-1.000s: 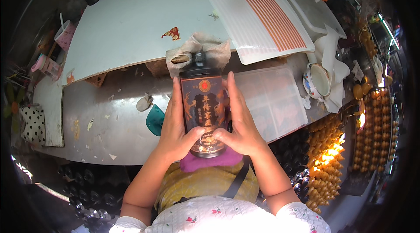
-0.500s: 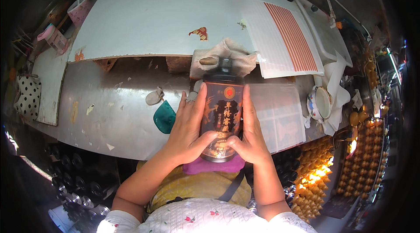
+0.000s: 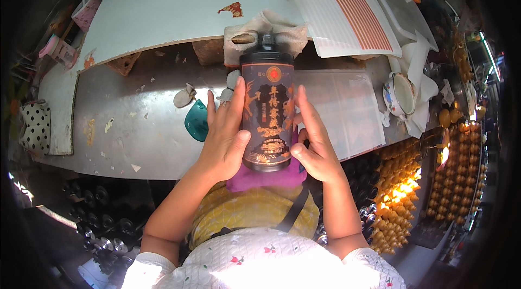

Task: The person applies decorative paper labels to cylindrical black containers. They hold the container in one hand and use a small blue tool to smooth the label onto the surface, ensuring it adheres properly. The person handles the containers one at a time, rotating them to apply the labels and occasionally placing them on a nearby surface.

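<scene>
A dark bottle point(image 3: 267, 110) with a black cap, a round red emblem and orange-gold designs lies between my hands, label side up. Its cap end rests at a beige cloth pad point(image 3: 296, 33); its base is by a purple cloth point(image 3: 255, 179) at my lap. My left hand point(image 3: 222, 137) lies along the bottle's left side, fingers stretched, thumb by the label's edge. At the other side is my right hand point(image 3: 318, 145), index finger extended, thumb at the lower edge, other fingers partly hidden. A teal scraper-like piece point(image 3: 196, 121) lies left of my left hand.
Beyond the metal bench point(image 3: 130, 126) is a pale board point(image 3: 179, 7) bearing a sheet with red stripes point(image 3: 355, 12). At right stands an enamel bowl point(image 3: 400, 95); at left, a pink cup point(image 3: 86, 12). Golden round pieces point(image 3: 392, 210) fill racks at lower right.
My thumbs have moved off the label's front to the bottle's two sides, and the hands are slightly further apart. The whole view has shifted, so the bottle sits higher in the picture.
</scene>
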A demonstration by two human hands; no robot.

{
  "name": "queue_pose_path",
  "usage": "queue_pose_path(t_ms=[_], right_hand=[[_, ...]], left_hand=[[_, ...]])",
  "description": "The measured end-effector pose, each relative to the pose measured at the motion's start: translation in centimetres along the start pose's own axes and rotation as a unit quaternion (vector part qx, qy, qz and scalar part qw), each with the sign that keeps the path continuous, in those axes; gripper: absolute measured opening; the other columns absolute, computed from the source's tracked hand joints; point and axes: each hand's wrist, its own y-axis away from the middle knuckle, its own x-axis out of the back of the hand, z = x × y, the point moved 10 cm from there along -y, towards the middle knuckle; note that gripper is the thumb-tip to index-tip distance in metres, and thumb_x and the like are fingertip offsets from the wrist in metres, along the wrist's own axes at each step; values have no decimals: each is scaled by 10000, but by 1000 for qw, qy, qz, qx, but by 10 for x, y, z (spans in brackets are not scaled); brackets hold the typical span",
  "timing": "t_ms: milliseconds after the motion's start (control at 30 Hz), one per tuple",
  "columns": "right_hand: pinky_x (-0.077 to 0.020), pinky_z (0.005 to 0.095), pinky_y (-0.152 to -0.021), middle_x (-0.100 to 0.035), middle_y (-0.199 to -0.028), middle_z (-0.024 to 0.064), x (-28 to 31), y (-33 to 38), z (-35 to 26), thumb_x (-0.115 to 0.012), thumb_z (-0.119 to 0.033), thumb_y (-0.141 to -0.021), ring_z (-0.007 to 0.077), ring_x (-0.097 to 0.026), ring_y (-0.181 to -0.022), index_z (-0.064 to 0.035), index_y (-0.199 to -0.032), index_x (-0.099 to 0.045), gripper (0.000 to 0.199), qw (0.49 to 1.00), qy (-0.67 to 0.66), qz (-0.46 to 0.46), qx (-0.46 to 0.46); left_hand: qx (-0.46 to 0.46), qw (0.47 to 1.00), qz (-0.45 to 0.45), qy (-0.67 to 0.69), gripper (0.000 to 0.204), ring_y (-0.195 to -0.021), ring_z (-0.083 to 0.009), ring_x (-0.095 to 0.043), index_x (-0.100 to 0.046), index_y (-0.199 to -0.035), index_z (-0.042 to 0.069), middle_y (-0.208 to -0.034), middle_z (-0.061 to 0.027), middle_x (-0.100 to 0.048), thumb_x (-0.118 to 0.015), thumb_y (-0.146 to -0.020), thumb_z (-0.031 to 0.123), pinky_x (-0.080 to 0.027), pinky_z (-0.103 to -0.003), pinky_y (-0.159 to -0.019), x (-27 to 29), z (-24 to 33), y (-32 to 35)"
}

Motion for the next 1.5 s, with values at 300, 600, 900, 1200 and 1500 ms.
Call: queue_pose_path(t_ms=[300, 600, 900, 1200, 1500], right_hand=[[-457, 322, -897, -393, -1527, 128, -1, -4, -6, -738, -100, -797, 214, -518, -1060, -149, -1610, -227, 962, 999, 1, -5, 37], [-465, 304, -854, -416, -1496, 118, 2, -2, 2, -749, -125, -814, 186, -502, -933, -136, -1612, -204, 966, 998, -55, -26, -23], [-476, 204, -670, -612, -1231, 87, 57, 36, 88, -507, -362, -1046, 64, -526, -836, -52, -1386, -535, 461, 811, -430, 349, -189], [-518, 345, -943, -530, -1254, 120, 69, 26, 28, -498, 63, -874, 214, -572, -1151, -46, -1432, -351, 588, 849, -412, 315, -102], [-534, 334, -743, -716, -1024, 99, 11, -32, -92, -740, -3, -812, 223, -684, -858, -48, -1113, -706, 305, 980, 111, 0, 168]], left_hand=[[6, 1000, -17, -12, 902, -1386, -378, -384, -28, -1577, -41, -1476, -237, -419, -156, -1008, 648, 74, -590, -1197, -6, -6, 6], [24, 999, -17, 27, 986, -1517, -402, -149, -18, -1570, -61, -1632, -259, -156, -145, -972, 713, 30, -554, -1214, -10, -18, 7], [23, 997, -27, 68, 1228, -1508, -480, -55, 27, -1559, -77, -1632, -292, -86, -319, -845, 860, 25, -564, -1207, -10, -10, 14], [3, 998, -59, -16, 1485, -1449, -404, -288, 82, -1560, -49, -1583, -282, -191, -954, -594, 396, -186, -487, -1193, -12, 7, 25], [0, 1000, -18, -23, 1445, -1361, -462, -404, 0, -1552, -85, -1508, -286, -373, -940, -591, 445, -94, -608, -1195, -10, 6, 21]])
